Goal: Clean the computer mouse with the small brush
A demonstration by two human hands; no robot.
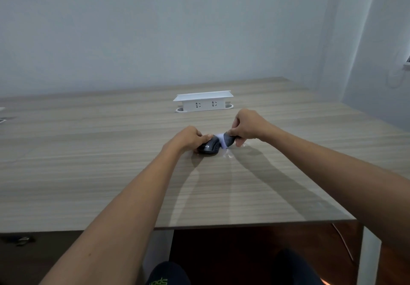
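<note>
Mouse (208,148) position: flat on the bench (111,174), on the near side of the white socket box (203,103), which served as landmark. The left hand (188,138) was closed over the far-left end of the mouse, pinning it to the bench. The right hand (246,127) lay nearer the socket box and to the right of the mouse, with its grip pinched shut on the small brush (228,139). Pale bristles pointed left and down, touching the right flank of the mouse. The long axis of the mouse ran roughly from the socket box toward the near bench edge, judged with some doubt. The next stroke would likely run along that flank. White lettering on the mouse body was partly covered; only "SE" could be read
</note>
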